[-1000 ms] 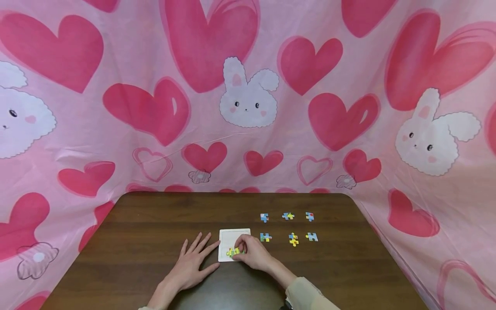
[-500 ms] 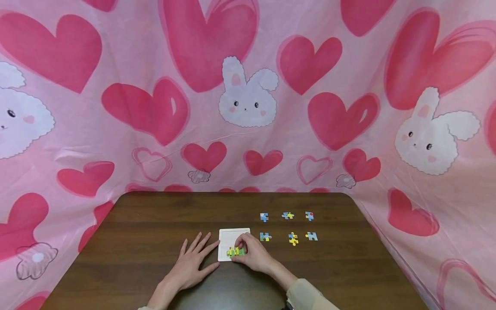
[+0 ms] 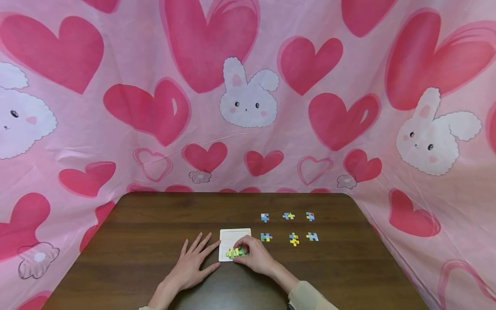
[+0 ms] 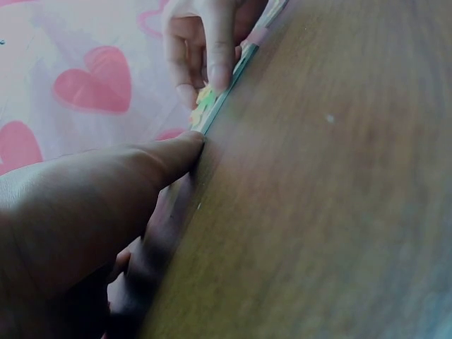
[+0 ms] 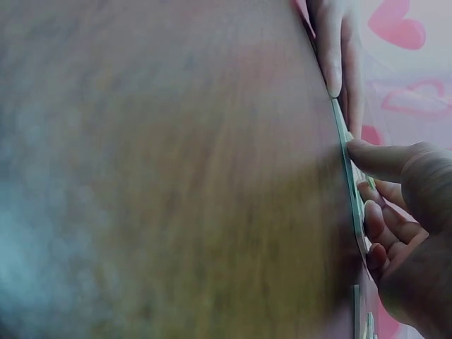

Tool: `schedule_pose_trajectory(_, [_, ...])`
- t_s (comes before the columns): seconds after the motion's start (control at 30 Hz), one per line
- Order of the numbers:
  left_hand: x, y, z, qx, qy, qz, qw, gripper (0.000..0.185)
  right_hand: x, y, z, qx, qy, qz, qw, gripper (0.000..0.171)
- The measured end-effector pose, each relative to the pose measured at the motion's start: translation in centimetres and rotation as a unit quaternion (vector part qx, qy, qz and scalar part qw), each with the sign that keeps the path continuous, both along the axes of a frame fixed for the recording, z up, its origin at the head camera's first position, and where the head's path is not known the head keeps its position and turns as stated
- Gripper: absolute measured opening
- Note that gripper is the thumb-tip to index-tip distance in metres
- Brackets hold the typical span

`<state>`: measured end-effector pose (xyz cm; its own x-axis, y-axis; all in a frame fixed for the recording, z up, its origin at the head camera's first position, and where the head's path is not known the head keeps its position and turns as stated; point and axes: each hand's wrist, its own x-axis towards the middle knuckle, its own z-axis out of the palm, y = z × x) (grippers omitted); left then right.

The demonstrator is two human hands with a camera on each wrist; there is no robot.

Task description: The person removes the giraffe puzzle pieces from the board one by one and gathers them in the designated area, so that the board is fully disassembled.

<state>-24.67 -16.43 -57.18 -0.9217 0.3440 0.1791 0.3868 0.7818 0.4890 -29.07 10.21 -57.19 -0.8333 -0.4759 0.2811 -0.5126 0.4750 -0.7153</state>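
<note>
I see right hand (image 3: 258,257) fingers curled, pinching yellow-green puzzle pieces (image 3: 235,252) on white tray (image 3: 234,235); left hand (image 3: 192,266) flat, fingers spread, touching tray's left edge.

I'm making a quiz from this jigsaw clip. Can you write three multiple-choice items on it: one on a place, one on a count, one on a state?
1. Where does the white puzzle tray lie?
A. between the two hands
B. at the table's far left corner
C. on the pink cloth

2. How many loose puzzle pieces lie right of the tray?
A. three
B. six
C. nine

3. How is the left hand?
A. clenched in a fist
B. holding a piece in the air
C. flat on the table, fingers spread

Answers: 1 A, the right hand works on its other side; 2 B, two rows of three; 3 C, fingers straight against the tray's edge.
</note>
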Motion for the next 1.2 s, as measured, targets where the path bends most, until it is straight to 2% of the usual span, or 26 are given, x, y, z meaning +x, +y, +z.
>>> schedule_pose_trajectory(0.07, [0.0,0.0,0.0,0.0,-0.003,-0.002,1.0,0.067,0.6,-0.1,1.2,0.002,-0.023,-0.002,1.0,0.026])
schedule_pose_trajectory(0.13, [-0.1,0.0,-0.5,0.01,0.008,-0.003,0.9999,0.066,0.7,-0.1,1.3,-0.005,-0.029,-0.006,1.0,0.025])
schedule_pose_trajectory(0.3, [0.1,0.1,-0.6,0.02,0.018,-0.009,0.9996,0.066,0.7,0.3,1.1,-0.06,-0.021,-0.007,0.998,0.025])
schedule_pose_trajectory(0.53, [0.3,0.4,0.6,-0.013,-0.026,-0.003,0.9996,0.068,1.2,2.2,2.8,-0.08,-0.052,-0.009,0.995,0.025])
schedule_pose_trajectory(0.63, [0.3,0.3,0.9,-0.015,-0.026,-0.004,0.9995,0.068,1.6,3.8,3.7,-0.079,-0.06,-0.012,0.995,0.026])
schedule_pose_trajectory(0.9, [-0.1,-0.1,0.1,0.018,0.024,-0.017,0.9994,0.067,2.7,9.2,4.1,-0.082,-0.04,-0.019,0.996,0.027])
schedule_pose_trajectory(1.0, [-0.2,-0.2,-0.2,0.022,0.023,-0.018,0.9993,0.067,3.2,11.0,3.9,-0.068,-0.023,-0.027,0.997,0.025])
schedule_pose_trajectory(1.2, [-0.1,-0.1,0.4,0.005,-0.002,-0.014,0.9999,0.067,3.9,14.3,3.0,-0.041,0.019,-0.037,0.998,0.024])
